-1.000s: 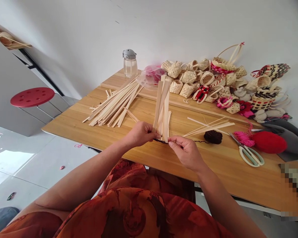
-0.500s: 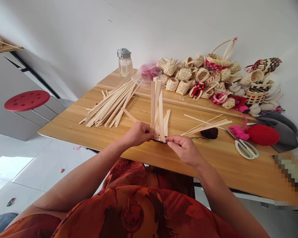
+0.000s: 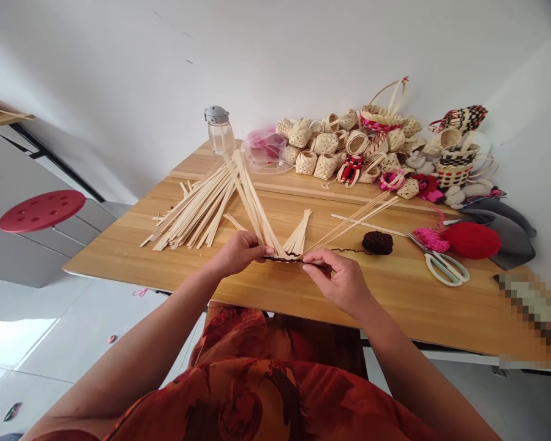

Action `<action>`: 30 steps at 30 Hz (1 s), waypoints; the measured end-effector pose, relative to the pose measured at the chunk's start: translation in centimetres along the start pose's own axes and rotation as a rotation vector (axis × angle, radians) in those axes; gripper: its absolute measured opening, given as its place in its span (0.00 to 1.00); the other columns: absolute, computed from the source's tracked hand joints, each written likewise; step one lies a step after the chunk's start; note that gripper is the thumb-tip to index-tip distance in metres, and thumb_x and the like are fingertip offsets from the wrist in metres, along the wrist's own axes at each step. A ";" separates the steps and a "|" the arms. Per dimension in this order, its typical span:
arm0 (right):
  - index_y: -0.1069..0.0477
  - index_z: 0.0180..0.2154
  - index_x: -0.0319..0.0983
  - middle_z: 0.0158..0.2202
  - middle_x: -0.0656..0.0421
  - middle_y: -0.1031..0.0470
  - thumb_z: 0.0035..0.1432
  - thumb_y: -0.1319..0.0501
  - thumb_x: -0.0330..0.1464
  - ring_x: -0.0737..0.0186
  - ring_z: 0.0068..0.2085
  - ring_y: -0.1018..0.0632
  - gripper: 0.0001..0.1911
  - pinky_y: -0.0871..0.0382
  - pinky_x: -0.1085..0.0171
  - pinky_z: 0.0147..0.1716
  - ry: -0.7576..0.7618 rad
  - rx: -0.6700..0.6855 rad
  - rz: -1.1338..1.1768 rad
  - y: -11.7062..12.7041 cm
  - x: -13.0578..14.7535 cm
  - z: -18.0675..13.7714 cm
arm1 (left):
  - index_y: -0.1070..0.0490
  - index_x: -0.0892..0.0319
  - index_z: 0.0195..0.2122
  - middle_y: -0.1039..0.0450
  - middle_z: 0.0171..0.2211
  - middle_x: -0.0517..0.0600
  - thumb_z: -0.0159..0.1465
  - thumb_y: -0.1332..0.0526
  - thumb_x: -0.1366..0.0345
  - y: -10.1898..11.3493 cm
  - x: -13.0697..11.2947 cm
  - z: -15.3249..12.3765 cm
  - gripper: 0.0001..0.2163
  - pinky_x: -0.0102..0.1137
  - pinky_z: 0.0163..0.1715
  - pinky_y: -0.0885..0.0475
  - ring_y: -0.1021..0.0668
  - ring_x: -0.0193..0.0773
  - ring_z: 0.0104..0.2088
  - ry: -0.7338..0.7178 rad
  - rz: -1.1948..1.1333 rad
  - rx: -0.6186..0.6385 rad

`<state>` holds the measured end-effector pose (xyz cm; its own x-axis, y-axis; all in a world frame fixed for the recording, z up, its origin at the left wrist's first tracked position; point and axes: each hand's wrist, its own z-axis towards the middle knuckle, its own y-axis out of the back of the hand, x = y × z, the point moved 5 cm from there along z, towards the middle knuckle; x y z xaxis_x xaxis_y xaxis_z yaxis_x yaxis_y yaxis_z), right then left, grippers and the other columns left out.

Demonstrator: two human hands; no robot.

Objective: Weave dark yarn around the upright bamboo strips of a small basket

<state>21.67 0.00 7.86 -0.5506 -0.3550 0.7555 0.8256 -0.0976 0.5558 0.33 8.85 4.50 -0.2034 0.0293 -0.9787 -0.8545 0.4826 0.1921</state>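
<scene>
A: Where are the hands?

B: Centre frame. The left hand (image 3: 239, 252) and right hand (image 3: 337, 278) both pinch the base of the bamboo strips (image 3: 257, 208), just above the table (image 3: 395, 300).

A: Which way do the strips run?

B: They fan out towards the upper left, with the left hand nearer. A dark yarn ball (image 3: 377, 242) lies to the right.

Table (image 3: 395, 306): loose strip pile (image 3: 193, 208) on the left half. Water bottle (image 3: 219, 130) behind the pile at the far edge, plastic bag (image 3: 264, 150) just right of the bottle. Woven basket heap (image 3: 349, 144) along the far edge, right of the bag. Near edge, centre: strip bundle (image 3: 257, 208) between left hand (image 3: 239, 252) and right hand (image 3: 340, 282). Right of the bundle: yarn ball (image 3: 377, 242), then scissors (image 3: 441, 263), second yarn ball (image 3: 472, 239) behind the scissors. Stool (image 3: 41, 209) on the floor, left of the table.
</scene>
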 end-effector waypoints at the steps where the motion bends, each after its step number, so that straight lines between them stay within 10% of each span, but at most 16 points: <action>1: 0.23 0.38 0.40 0.34 0.57 0.19 0.61 0.37 0.33 0.62 0.32 0.22 0.05 0.30 0.66 0.34 0.007 -0.016 -0.026 0.1 -0.1 0.0 | 0.20 0.64 0.32 0.19 0.31 0.54 0.53 0.29 0.53 0.2 0.1 -0.1 0.17 0.31 0.34 0.24 0.20 0.37 0.30 0.001 -0.015 -0.002; 15: 0.27 0.28 0.38 0.20 0.65 0.38 0.58 0.36 0.40 0.69 0.22 0.40 0.12 0.46 0.67 0.23 -0.225 -0.042 0.151 0.0 -2.5 0.0 | 0.19 0.61 0.31 0.19 0.30 0.52 0.51 0.28 0.49 0.8 0.7 0.3 0.18 0.31 0.34 0.23 0.21 0.39 0.33 0.005 -0.054 -0.003; 24: 0.27 0.48 0.39 0.20 0.68 0.35 0.53 0.32 0.47 0.69 0.21 0.39 0.25 0.46 0.68 0.21 -0.467 0.124 0.530 -2.4 -4.8 -0.1 | 0.19 0.62 0.34 0.18 0.33 0.54 0.53 0.28 0.51 0.6 0.2 0.6 0.18 0.31 0.36 0.26 0.21 0.38 0.33 -0.031 -0.053 0.054; 30: 0.20 0.34 0.37 0.18 0.66 0.35 0.52 0.32 0.49 0.70 0.21 0.39 0.20 0.44 0.67 0.21 -0.416 0.023 0.506 -2.6 -5.0 0.6 | 0.24 0.60 0.37 0.21 0.30 0.48 0.49 0.25 0.57 2.2 0.1 -0.5 0.18 0.27 0.31 0.28 0.22 0.34 0.31 -0.111 0.007 -0.322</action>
<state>22.19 2.59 2.80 -0.1009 0.0380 0.9942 0.9949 0.0086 0.1006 -1.87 9.46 4.86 -0.1717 0.1358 -0.9757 -0.9639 0.1813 0.1949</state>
